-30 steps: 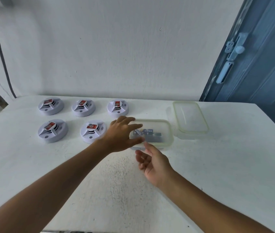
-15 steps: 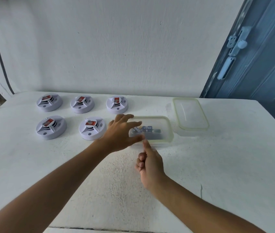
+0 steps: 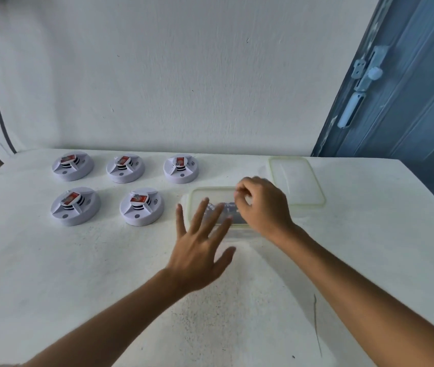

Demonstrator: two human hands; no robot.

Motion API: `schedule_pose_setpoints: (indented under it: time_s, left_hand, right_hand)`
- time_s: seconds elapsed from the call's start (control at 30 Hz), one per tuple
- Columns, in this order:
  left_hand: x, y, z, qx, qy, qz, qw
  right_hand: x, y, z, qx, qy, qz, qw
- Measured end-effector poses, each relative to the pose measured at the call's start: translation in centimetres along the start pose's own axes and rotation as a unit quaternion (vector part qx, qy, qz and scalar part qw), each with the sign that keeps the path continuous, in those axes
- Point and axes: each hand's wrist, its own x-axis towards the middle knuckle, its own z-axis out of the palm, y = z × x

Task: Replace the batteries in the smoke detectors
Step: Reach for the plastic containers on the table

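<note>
Five detectors sit in two rows at the left of the white table point(image 3: 51, 274), three at the back point(image 3: 73, 165) point(image 3: 125, 168) point(image 3: 181, 168) and two nearer us point(image 3: 75, 205) point(image 3: 141, 205), each a low white dome with a red label on top. We judge them light, rigid plastic with smooth, rather slippery shells, best taken by the round rim with one hand while the other works the underside; the raised centre looks the weaker part and not a place to squeeze.

Right of them, our left hand point(image 3: 197, 250) hovers with fingers spread and straight, holding nothing, its fingertips over the near left corner of the clear tub point(image 3: 197, 193); whether they touch it we cannot tell. The tub is thin plastic, likely light enough to skid across the table unless steadied at its wall.

Inside it lie the batteries point(image 3: 230, 211), small dark pieces, blurred here. We expect them to be hard, dense for their size and smooth, so a firm pinch across the sides should serve.

Our right hand point(image 3: 262, 207) dips into the tub from above with fingers curled, thumb and forefinger drawn together as if pinching; what they hold, if anything, we cannot make out.

Farthest right, the lid point(image 3: 296, 181) lies flat on the table, just beside the tub.
</note>
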Motion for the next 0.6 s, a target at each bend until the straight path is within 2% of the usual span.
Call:
schedule_pose_setpoints:
  time_s: [0.1, 0.17, 0.33, 0.43, 0.6]
  left_hand:
    - [-1.0, 0.0, 0.7, 0.037, -0.032, -0.007, 0.999]
    - [-0.9, -0.7, 0.6, 0.042, -0.040, -0.007, 0.998]
    - [1.0, -2.8, -0.4, 0.022, -0.074, -0.074, 0.994]
    - [2.8, -4.3, -0.8, 0.000, -0.116, -0.133, 0.984]
    - [6.0, -6.5, -1.1, -0.053, -0.202, -0.166, 0.964]
  right_hand:
    - [1.7, 1.6, 0.9, -0.063, -0.180, -0.019, 0.981]
    - [1.8, 1.6, 0.9, -0.092, -0.224, -0.032, 0.970]
    - [0.3, 2.0, 2.1, -0.160, -0.115, 0.023, 0.980]
    - [-0.7, 0.8, 2.1, -0.182, -0.122, 0.069, 0.973]
    - [-1.9, -1.0, 1.5, -0.191, -0.134, 0.058, 0.971]
